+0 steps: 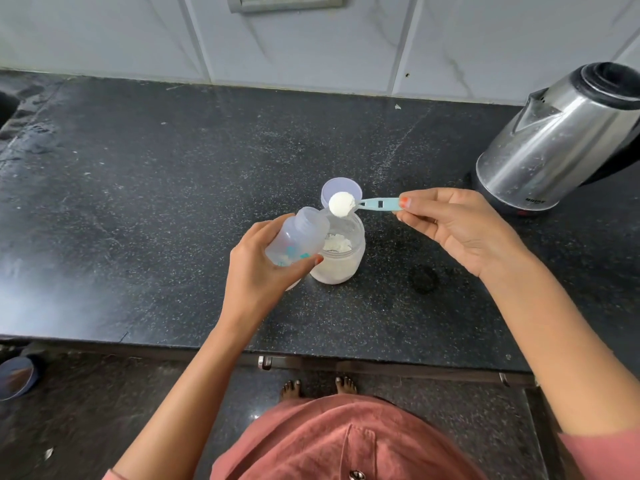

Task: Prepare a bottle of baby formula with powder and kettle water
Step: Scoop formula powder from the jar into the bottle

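Note:
My left hand (258, 268) grips a clear baby bottle (298, 237) without its cap, tilted with the mouth toward the upper right. A little white powder lies inside it. My right hand (460, 226) pinches the handle of a light blue scoop (367, 204) heaped with white powder, held level just right of the bottle mouth. Under both stands an open clear jar of formula powder (341, 254) on the black counter (173, 202). The jar's round lid (341, 190) lies just behind it.
A steel electric kettle (561, 140) with a black rim and base stands at the right back of the counter. A white tiled wall (311, 46) runs behind. A sink edge (7, 105) shows at far left. The counter's front edge is near my body.

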Demonstrator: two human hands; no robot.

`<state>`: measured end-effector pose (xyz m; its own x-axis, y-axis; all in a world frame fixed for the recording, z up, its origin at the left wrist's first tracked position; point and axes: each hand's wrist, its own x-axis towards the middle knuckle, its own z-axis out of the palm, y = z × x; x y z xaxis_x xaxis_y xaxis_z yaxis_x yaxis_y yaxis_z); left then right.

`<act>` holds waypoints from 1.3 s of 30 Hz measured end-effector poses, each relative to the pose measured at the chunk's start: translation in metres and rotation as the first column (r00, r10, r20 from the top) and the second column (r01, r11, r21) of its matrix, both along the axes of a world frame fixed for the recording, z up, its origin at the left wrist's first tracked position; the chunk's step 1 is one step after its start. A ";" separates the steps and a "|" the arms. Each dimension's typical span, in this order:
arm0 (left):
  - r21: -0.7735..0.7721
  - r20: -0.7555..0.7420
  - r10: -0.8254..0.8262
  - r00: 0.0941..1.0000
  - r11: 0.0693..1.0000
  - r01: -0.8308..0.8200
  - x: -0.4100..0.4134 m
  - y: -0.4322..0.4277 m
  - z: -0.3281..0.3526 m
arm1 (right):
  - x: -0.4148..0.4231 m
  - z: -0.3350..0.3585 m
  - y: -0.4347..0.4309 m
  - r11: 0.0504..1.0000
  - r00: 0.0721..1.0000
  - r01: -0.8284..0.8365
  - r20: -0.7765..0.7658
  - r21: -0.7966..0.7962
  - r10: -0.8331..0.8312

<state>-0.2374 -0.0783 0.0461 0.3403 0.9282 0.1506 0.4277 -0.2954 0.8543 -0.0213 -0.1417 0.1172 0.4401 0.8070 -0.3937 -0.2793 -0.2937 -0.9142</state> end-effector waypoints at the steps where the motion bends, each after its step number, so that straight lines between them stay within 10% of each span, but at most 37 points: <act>1: 0.002 -0.006 -0.001 1.000 1.000 0.001 0.001 0.001 0.001 | -0.002 0.001 -0.001 1.000 1.000 0.002 -0.001 0.013 -0.002; 15: -0.038 0.009 -0.014 1.000 0.999 0.015 0.012 0.002 0.013 | -0.022 0.007 -0.008 0.989 0.967 -0.009 0.252 0.146 -0.028; 39: -0.139 0.033 -0.046 0.998 0.989 0.050 0.016 0.007 0.017 | -0.036 -0.020 -0.017 0.829 0.417 -0.372 0.873 0.417 -0.252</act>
<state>-0.2217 -0.0709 0.0636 0.3826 0.9234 0.0315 0.3897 -0.1922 0.9007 -0.0569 -0.1586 0.0972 0.2103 0.7545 0.6217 0.7507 0.2827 -0.5971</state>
